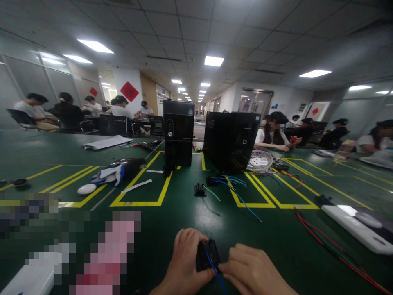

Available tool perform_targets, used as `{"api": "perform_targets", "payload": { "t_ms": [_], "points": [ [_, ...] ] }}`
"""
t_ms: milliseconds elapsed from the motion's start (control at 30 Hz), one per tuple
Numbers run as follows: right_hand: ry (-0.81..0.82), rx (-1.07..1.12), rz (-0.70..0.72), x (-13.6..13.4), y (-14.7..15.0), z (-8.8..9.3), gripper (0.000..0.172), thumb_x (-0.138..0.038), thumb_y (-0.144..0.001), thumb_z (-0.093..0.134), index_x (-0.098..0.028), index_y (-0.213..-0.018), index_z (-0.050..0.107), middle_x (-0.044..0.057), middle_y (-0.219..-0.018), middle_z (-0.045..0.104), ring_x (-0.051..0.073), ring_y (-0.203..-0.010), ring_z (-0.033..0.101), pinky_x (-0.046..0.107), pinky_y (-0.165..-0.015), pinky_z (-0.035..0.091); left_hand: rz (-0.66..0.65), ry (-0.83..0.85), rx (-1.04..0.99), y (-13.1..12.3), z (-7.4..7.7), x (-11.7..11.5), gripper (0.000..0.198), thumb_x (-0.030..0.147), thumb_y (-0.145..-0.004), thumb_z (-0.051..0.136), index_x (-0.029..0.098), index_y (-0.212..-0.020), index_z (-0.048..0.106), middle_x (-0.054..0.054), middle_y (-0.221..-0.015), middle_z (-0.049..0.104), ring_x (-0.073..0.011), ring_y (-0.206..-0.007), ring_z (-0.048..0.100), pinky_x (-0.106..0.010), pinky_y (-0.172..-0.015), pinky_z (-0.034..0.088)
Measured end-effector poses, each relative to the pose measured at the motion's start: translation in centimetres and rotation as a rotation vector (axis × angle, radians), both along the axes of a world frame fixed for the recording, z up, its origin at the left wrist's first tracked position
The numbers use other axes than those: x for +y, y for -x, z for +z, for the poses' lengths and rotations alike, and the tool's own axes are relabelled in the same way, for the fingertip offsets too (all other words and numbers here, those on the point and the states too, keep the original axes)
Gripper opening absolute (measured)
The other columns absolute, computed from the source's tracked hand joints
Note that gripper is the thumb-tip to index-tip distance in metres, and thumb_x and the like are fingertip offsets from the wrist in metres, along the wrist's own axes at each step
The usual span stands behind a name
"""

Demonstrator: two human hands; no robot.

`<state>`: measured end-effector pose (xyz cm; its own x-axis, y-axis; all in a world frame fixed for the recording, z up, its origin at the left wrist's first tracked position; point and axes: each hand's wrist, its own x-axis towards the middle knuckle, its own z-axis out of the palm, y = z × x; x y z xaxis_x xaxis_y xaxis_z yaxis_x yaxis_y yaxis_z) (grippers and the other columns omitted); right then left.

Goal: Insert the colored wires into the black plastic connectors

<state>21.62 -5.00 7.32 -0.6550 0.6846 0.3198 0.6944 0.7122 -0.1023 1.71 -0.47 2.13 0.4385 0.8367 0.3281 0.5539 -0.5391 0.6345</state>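
Note:
At the bottom middle, my left hand (183,262) grips a small black connector (207,254) with its fingers curled round the housing. My right hand (252,270) is closed in a pinch on a blue wire (218,277) that runs into the connector. Farther out on the green table (184,217) lies a second black connector (199,190) with a green wire, and beside it a bundle of blue wires (236,190) with a black plug.
Two black computer towers (178,132) (231,141) stand mid-table, with a white fan grille (259,160) to their right. Red wires (331,248) and a white flat device (357,227) lie at right. A glove and white mouse (86,188) lie at left. People sit at tables behind.

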Motion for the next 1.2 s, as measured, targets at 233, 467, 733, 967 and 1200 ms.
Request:
{"api": "perform_targets", "payload": {
  "t_ms": [233, 467, 733, 967, 1200],
  "points": [
    [-0.124, 0.182, -0.083, 0.0, 0.4, -1.8, 0.023, -0.018, -0.095, 0.043, -0.019, -0.091, 0.065, 0.003, -0.072, 0.063, 0.016, -0.062, 0.054, 0.027, -0.053, 0.036, -0.009, 0.009, 0.013, 0.1, 0.0, -0.1, 0.039, 0.024, -0.062, 0.075, 0.02, -0.094, 0.054, -0.004, -0.096, 0.058, -0.0272, -0.093, 0.052, -0.043, -0.087, 0.037],
    [-0.062, 0.062, 0.051, 0.2, 0.3, -1.0, 0.024, -0.019, -0.097, 0.042, -0.021, -0.093, 0.066, 0.001, -0.073, 0.065, 0.015, -0.061, 0.055, 0.027, -0.05, 0.034, -0.012, 0.001, 0.015, 0.1, 0.0, 0.0, 0.036, 0.026, -0.063, 0.074, 0.019, -0.092, 0.054, -0.005, -0.094, 0.058, -0.0272, -0.091, 0.052, -0.044, -0.086, 0.038],
    [-0.076, 0.143, -0.082, 0.1, -0.9, 0.3, 0.02, -0.019, -0.094, 0.048, -0.022, -0.096, 0.067, 0.002, -0.072, 0.064, 0.015, -0.063, 0.058, 0.025, -0.053, 0.04, 0.003, 0.028, 0.028, 0.1, 0.2, 0.0, 0.038, 0.02, -0.06, 0.075, 0.019, -0.093, 0.056, -0.005, -0.095, 0.059, -0.0277, -0.093, 0.052, -0.044, -0.087, 0.036],
    [-0.359, 0.615, -0.359, 0.0, -2.7, 1.6, 0.017, -0.017, -0.09, 0.057, -0.021, -0.104, 0.064, 0.001, -0.075, 0.062, 0.014, -0.063, 0.059, 0.023, -0.056, 0.046, 0.002, 0.075, 0.031, 0.2, 0.2, 0.0, 0.04, 0.02, -0.059, 0.075, 0.018, -0.094, 0.057, -0.006, -0.098, 0.058, -0.0281, -0.096, 0.051, -0.046, -0.092, 0.034],
    [-0.295, 0.68, -0.569, 1.9, -5.1, 0.7, 0.017, -0.03, -0.09, 0.054, -0.022, -0.101, 0.065, 0.002, -0.082, 0.063, 0.016, -0.068, 0.059, 0.026, -0.059, 0.046, 0.017, 0.075, 0.029, 0.2, 0.2, 0.1, 0.042, 0.019, -0.057, 0.076, 0.019, -0.095, 0.058, -0.006, -0.098, 0.059, -0.0285, -0.097, 0.05, -0.043, -0.09, 0.035]
  ]
}}
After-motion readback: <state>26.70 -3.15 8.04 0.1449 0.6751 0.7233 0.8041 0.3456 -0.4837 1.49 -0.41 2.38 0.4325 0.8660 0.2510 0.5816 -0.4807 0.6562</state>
